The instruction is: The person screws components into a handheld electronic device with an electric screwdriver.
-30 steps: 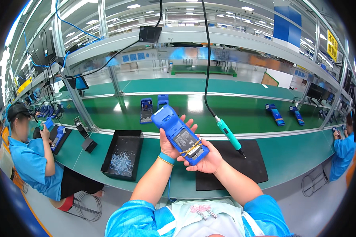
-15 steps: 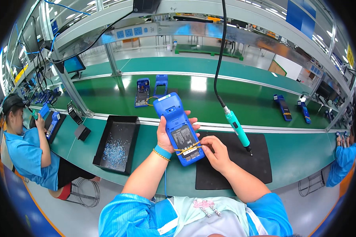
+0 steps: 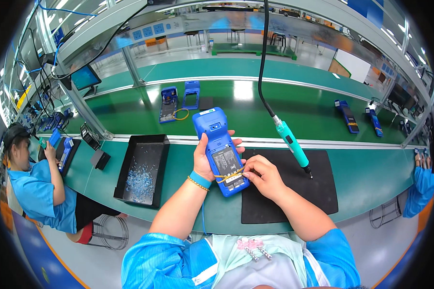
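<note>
The blue handset (image 3: pixel 222 156) was between the hands, back face up over the green bench (image 3: pixel 361 173). The left hand (image 3: pixel 204 158) gripped its left side, fingertips showing past the right edge. The right hand (image 3: pixel 266 177) pinched the yellow rubber band (image 3: pixel 230 176) around its lower end, fingers curled, forearm slanting from lower right.

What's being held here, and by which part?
The left hand holds the blue handheld device around its middle, by both side edges. The right hand appears to pinch the yellow band at the device's right edge.
</note>
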The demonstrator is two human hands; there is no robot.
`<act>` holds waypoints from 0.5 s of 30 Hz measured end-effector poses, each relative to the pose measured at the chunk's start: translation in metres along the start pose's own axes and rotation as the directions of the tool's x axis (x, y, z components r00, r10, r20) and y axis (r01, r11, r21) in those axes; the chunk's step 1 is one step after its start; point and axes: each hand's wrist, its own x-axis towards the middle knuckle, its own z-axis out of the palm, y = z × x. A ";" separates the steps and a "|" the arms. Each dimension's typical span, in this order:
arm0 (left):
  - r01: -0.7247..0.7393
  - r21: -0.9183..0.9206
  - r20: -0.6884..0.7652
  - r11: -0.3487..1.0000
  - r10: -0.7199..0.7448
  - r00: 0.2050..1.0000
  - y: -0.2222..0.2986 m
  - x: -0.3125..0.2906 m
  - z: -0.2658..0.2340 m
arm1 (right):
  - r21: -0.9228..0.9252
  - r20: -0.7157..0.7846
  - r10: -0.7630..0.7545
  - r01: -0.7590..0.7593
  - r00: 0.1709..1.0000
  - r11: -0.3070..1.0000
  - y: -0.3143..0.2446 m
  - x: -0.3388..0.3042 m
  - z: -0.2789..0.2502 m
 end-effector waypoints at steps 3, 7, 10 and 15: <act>0.001 0.008 0.035 1.000 -0.001 0.999 0.000 -0.001 0.001 | -0.009 0.024 -0.041 0.041 0.999 0.999 -0.003 -0.001 -0.001; -0.004 0.034 0.086 0.999 0.001 0.996 0.001 -0.002 0.004 | -0.020 0.082 -0.080 0.082 0.993 0.996 -0.005 0.000 -0.003; 0.001 0.019 0.128 1.000 -0.004 0.992 0.002 -0.001 0.010 | -0.023 0.054 -0.098 0.100 0.994 0.995 -0.007 -0.002 -0.004; -0.053 0.081 0.009 0.995 0.053 0.999 -0.006 -0.005 0.010 | -0.309 0.025 -0.435 0.421 0.900 0.853 -0.031 -0.002 0.005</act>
